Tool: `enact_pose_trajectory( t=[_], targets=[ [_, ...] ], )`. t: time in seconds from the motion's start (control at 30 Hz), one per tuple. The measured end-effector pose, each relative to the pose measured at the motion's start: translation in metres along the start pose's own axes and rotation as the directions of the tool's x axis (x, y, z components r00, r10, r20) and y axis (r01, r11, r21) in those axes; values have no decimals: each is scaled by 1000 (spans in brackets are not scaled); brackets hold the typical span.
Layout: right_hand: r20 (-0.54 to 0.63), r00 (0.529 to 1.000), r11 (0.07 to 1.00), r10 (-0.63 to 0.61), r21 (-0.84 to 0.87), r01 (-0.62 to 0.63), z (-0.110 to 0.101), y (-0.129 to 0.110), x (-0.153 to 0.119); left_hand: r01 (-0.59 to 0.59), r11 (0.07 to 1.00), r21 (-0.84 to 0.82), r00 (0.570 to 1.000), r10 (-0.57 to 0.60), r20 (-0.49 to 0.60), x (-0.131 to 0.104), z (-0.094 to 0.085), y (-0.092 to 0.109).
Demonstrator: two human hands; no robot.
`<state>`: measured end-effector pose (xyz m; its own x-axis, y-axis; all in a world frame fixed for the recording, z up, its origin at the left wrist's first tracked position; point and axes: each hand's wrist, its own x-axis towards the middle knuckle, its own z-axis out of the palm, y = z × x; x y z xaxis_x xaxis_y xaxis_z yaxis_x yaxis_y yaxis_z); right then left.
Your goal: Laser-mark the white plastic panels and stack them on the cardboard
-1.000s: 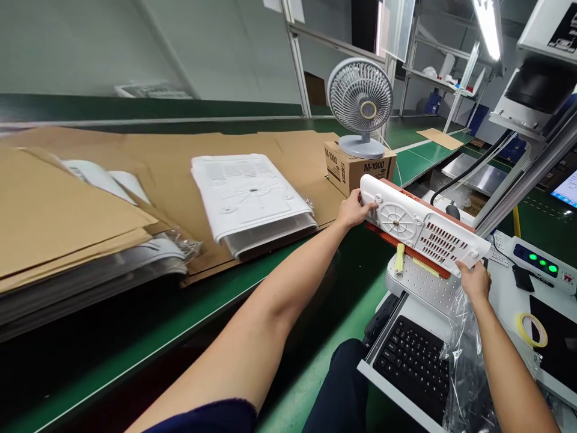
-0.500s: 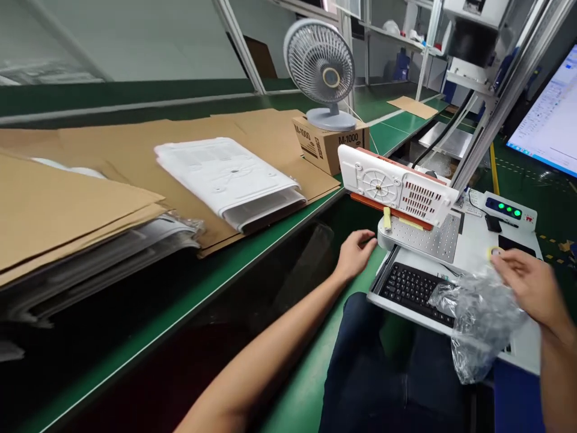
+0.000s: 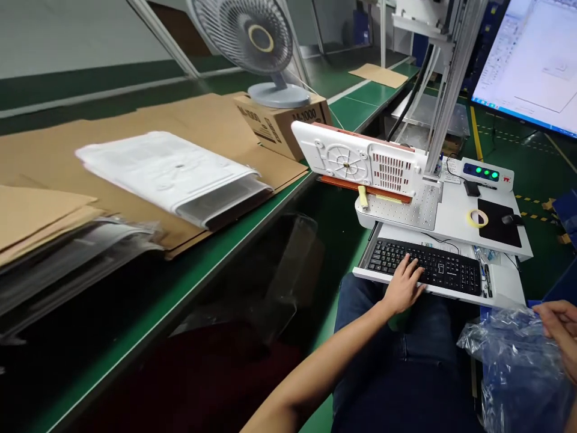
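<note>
My left hand rests with spread fingers on the front edge of the black keyboard, holding nothing. At the lower right edge, my right hand pinches a crumpled clear plastic bag, which hangs down beside my leg. Behind the keyboard, a white panel with a round grille and slots stands tilted on an orange-red holder above the perforated metal plate. A yellow piece sticks up at the panel's lower edge.
White bagged panels lie on cardboard on the left bench. A fan stands on a carton. A tape roll and a mouse are at right, below a monitor. A metal column rises behind the panel.
My left hand has moved right, from beside the machine's base onto the keyboard. My right hand has carried the plastic bag right and down, off the keyboard. The view has turned right.
</note>
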<state>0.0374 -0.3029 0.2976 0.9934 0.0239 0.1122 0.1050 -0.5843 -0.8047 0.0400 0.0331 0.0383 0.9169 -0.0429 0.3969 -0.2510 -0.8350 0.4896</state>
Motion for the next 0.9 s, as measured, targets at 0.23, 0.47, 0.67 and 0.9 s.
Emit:
enact_pose_trajectory(
  t=[0.23,0.47,0.67,0.9],
  targets=[
    [135,990,997,-45,74,35,21,38,15,-38,996,80,994,30,102,9,18,1],
    [199,980,993,-29,121,5,34,41,38,6,1000,-5,990,-6,144,10,20,6],
    [240,971,991,-16,133,-16,46,40,44,-91,994,-53,977,100,190,35,33,32],
    [298,954,997,-32,76,10,49,38,43,-154,988,25,937,138,320,67,46,51]
  ],
)
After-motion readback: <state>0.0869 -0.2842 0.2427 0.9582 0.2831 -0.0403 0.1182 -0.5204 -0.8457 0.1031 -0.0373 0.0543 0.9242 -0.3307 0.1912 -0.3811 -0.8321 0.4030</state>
